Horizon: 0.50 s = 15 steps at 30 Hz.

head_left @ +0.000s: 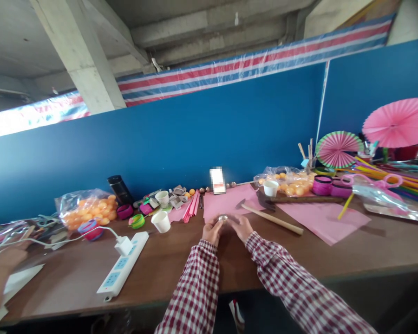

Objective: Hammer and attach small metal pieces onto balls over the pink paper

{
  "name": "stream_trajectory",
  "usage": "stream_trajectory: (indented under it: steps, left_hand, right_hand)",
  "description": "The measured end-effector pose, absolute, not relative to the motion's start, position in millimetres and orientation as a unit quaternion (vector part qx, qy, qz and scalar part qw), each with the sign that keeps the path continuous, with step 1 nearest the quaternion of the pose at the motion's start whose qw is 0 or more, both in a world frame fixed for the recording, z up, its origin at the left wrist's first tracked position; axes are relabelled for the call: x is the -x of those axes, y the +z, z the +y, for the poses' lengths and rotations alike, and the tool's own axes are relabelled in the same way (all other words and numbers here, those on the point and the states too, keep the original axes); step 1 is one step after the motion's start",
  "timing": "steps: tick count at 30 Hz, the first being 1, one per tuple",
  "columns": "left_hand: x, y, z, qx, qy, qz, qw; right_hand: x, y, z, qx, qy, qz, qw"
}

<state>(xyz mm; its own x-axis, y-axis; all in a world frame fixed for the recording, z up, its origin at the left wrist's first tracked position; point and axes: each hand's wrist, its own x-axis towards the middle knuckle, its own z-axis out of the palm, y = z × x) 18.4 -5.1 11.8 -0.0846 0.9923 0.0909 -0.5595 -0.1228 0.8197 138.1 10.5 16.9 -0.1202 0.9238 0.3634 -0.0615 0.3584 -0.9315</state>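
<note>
A small shiny silver ball-like thing (223, 218) sits between my fingertips above the front of a pink paper sheet (216, 206). My left hand (212, 232) pinches it from the left, thumb and fingers closed. From the other side my right hand (243, 228) reaches in with curled fingers that also appear to touch it; the exact grip is blurred. Just right of my right hand lies a hammer (275, 219) with a wooden handle. Several similar metal balls (233, 184) rest at the back by the blue panel.
A power strip (123, 266) with a plugged-in charger and white paper cups (160, 221) stand left. Bags of orange balls (90, 211) lie left and right. Pink scissors (372, 181) and paper fans (339, 149) are at right. Another person's hand (7, 260) shows at far left.
</note>
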Motion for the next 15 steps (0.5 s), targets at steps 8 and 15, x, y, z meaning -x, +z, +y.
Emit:
stream_trajectory:
  steps: [8, 15]
  left_hand:
    - [-16.7, 13.2, -4.9, -0.326, 0.662, 0.346, 0.580]
    - [-16.6, 14.3, -6.8, -0.336, 0.650, 0.335, 0.593]
  right_hand:
    - [-135.7, 18.3, 7.0, 0.345, 0.433, -0.617, 0.559]
    - [-137.6, 22.9, 4.6, 0.334, 0.487, -0.594, 0.546]
